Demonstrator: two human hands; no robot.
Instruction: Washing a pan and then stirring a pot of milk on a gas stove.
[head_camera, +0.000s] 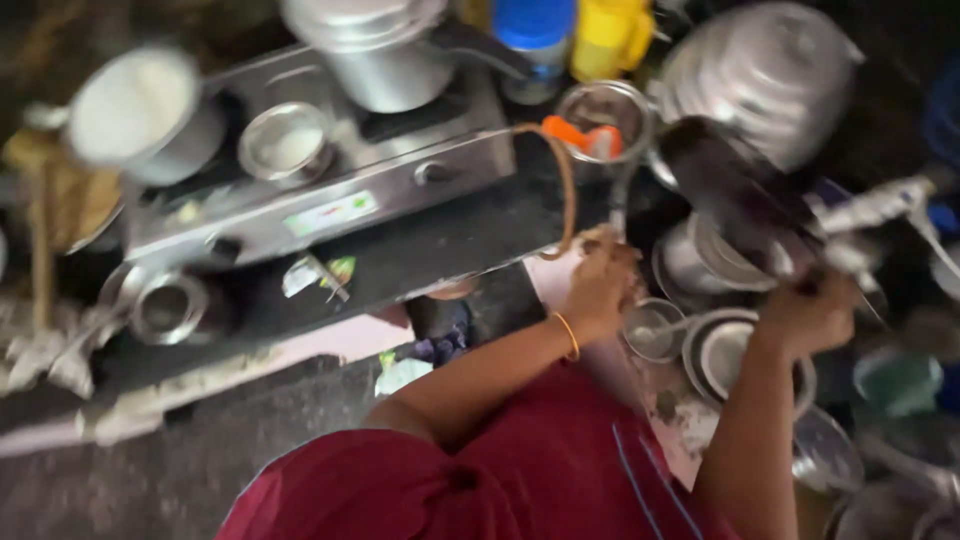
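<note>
Looking straight down, the person's left hand (600, 285) is clenched around the handle of a small metal strainer (603, 120), which sits out over the dark counter edge just right of the gas stove (330, 190), with something orange in its bowl. Their right hand (815, 315) is closed on the handle of a dark frying pan (735, 195), tilted up above a pile of steel bowls and plates (720, 350). Pretty blurry shot, tbh. On the stove there's a steel pot (375, 50) and a small steel cup (288, 143), and a big steel lid (765, 70) rests behind the pan. A gold bangle (568, 335) is on the left wrist.
</note>
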